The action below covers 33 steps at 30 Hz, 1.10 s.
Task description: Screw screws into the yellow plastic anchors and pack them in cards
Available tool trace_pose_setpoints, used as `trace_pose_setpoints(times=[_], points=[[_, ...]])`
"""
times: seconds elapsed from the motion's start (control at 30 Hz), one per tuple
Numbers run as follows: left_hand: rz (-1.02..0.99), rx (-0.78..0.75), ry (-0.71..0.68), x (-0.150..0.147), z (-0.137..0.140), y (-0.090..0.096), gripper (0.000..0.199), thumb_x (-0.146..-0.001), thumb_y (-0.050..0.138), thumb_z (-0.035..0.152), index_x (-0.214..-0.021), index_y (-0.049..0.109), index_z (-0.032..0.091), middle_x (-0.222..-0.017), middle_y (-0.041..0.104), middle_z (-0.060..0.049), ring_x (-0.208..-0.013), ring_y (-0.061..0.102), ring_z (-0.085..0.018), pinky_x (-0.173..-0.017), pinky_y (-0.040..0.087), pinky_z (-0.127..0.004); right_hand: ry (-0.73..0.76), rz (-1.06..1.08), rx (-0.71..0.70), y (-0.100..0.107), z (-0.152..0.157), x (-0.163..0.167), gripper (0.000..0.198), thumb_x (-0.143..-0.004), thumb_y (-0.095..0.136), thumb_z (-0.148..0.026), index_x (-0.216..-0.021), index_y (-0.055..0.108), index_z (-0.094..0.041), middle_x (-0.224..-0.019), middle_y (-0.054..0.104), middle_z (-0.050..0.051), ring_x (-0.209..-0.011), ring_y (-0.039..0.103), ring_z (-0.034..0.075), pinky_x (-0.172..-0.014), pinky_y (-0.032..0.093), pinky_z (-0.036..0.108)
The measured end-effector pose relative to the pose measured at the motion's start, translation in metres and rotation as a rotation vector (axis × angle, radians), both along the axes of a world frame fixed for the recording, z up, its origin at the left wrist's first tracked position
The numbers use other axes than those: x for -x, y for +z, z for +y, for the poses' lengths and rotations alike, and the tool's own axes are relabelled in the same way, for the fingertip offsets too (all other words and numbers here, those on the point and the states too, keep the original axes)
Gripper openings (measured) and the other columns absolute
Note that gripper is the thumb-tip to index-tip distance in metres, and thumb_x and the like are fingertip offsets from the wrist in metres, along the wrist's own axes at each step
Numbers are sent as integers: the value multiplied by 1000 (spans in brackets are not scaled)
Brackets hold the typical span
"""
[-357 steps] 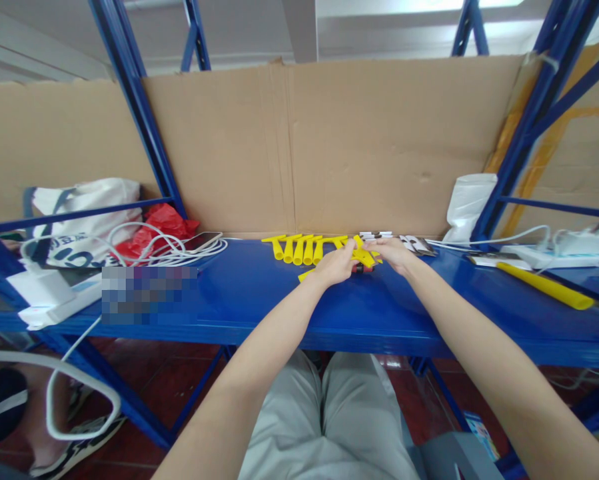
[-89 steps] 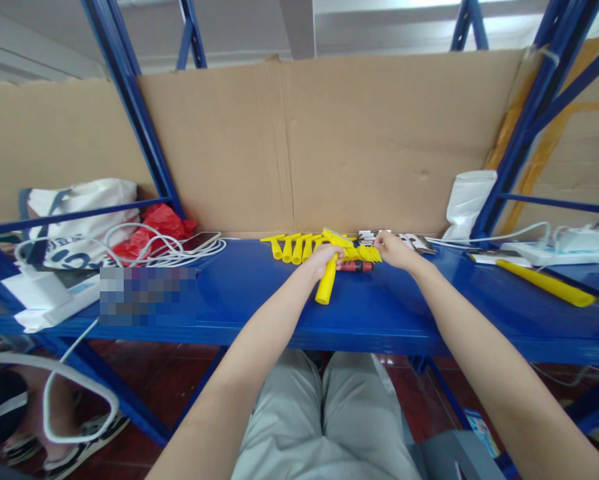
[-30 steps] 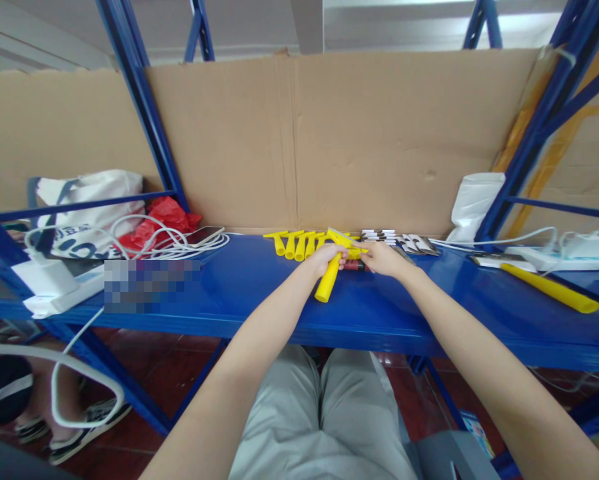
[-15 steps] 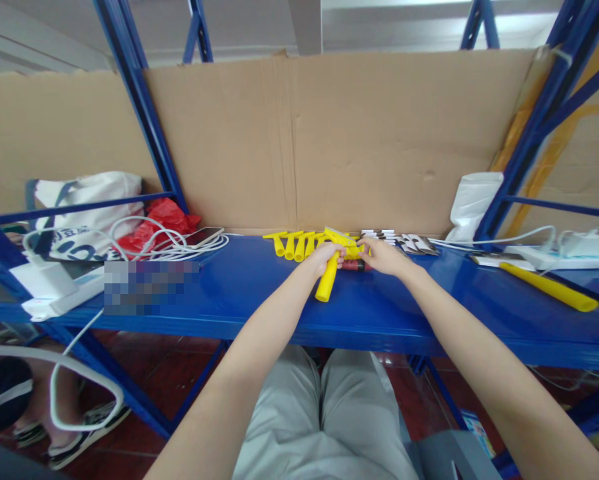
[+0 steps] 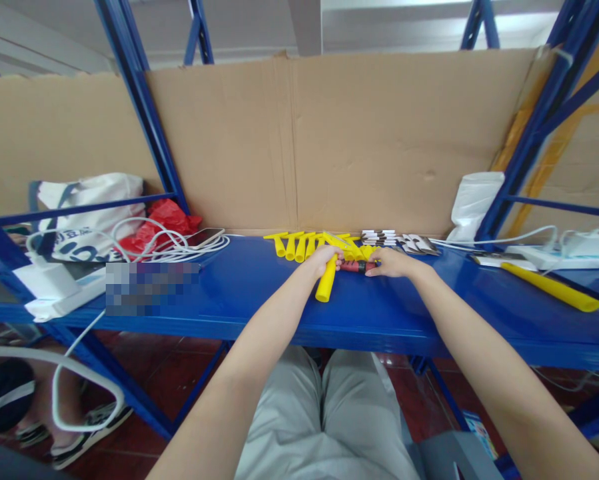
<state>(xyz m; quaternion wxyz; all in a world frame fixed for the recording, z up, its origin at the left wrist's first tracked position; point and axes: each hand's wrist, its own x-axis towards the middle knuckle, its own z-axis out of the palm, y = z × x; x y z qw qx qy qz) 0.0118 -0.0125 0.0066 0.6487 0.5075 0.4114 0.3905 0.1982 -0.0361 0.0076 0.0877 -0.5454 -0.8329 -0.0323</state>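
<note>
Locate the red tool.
The red tool lies mid-shelf in the head view, between the left hand and right hand, before the yellow handles.

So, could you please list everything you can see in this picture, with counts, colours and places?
yellow T-shaped handle: one, yellow, gripped in the left hand, over the shelf
red cylinder: one, red with a dark band, lying on the shelf at the right hand's fingertips
row of yellow handles: about five, yellow, at the back of the shelf
small cards: several, black and white, right of the handles
shelf: one, blue
cardboard sheet: brown, behind the shelf
white cables: white, left
red bag: one, left rear
white pouch: one, right
left hand: closed on the handle
right hand: touching the cylinder
</note>
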Motion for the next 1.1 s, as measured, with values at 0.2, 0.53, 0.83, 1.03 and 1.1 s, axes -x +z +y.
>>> trace_pose_setpoints(times=[0.2, 0.53, 0.83, 1.03, 1.1], points=[[22, -2, 13, 0, 1, -2, 20, -78, 41, 0, -67, 43, 16, -45, 41, 6, -35, 34, -5, -38, 28, -17, 16, 91, -15, 0, 3, -7, 18, -70, 67, -33, -78, 70, -17, -81, 70, 5, -75, 61, 19, -68, 42, 26], [-118, -7, 46, 3, -2, 7, 23, -76, 41, -1, -62, 41, 17, -43, 39, 6, -32, 32, -4, -35, 27, -17, -28, 682, 27, 12, -4, -12, 48, -67, 59, -66, -69, 60, -18, -64, 63, 4, -59, 56, 16, -54, 41, 27], [-83, 15, 64, 1, 0, 1, 24, -80, 40, 0, -64, 40, 18, -43, 40, 6, -32, 33, -5, -37, 27, -17, -117, 1176, -351, 13, 3, -15, 48, -74, 50, -71, -74, 41, -23, -41, 44, -6, -33, 41, 11, -38, 31, 25], [-43, 10, 54, 2, -2, 2, 23, -81, 40, 0, -65, 41, 17, -45, 41, 5, -34, 33, -5, -38, 27, -18, -207, 1327, -709, 18, 4, -19, 45, -76, 51, -67, -78, 42, -23, -52, 48, -4, -39, 44, 11, -39, 33, 26], [-35, 10, 46, 1, -2, 2, 23, -81, 40, 0, -66, 41, 17, -46, 41, 5, -34, 33, -5, -37, 27, -18, -214, 1366, -764, 18, 5, -20, 45, -77, 48, -67, -80, 42, -23, -53, 48, -4, -39, 45, 12, -39, 34, 26]])
